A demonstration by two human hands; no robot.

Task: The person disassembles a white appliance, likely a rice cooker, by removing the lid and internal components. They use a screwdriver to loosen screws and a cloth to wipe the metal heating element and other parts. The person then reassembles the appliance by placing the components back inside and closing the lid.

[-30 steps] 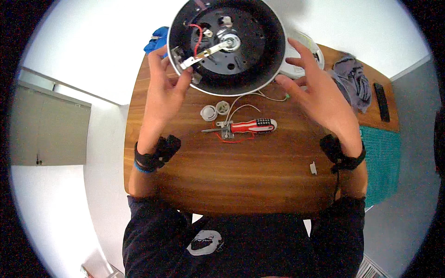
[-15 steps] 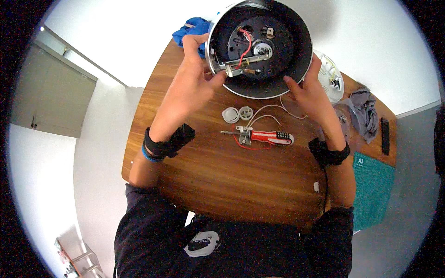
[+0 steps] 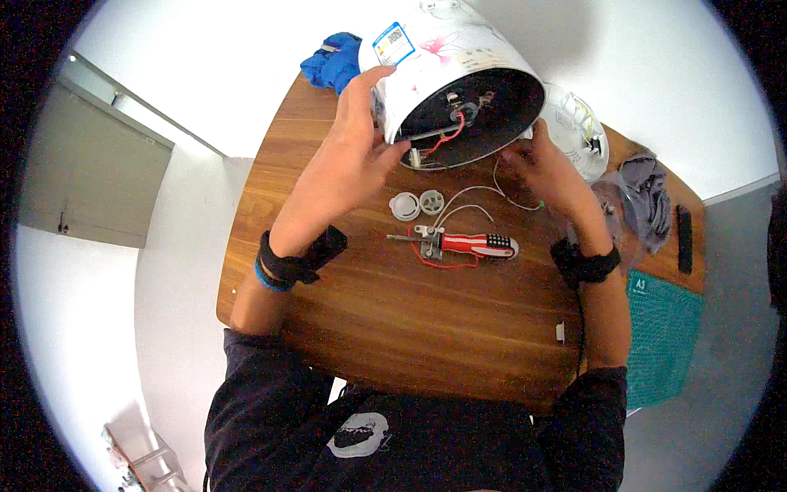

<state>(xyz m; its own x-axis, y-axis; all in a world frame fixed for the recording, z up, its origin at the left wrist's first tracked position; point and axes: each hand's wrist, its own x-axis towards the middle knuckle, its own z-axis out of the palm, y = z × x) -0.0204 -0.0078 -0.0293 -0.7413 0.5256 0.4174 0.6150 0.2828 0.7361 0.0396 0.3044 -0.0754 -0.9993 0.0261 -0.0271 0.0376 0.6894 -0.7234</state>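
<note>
Brown wooden tabletop [image 3: 393, 320] stretches through lower centre, edge curving left — upper centre, tilted white floral cylindrical housing [image 3: 475, 49], left hand [image 3: 352, 156] gripping its rim — right hand [image 3: 553, 172] at lower right, hold unclear.

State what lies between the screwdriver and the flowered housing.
In the head view, two round white caps and thin white wires lie between the screwdriver and the housing.

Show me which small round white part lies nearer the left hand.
The larger white part, on the left; the smaller white part sits to its right, farther from the left hand.
</note>
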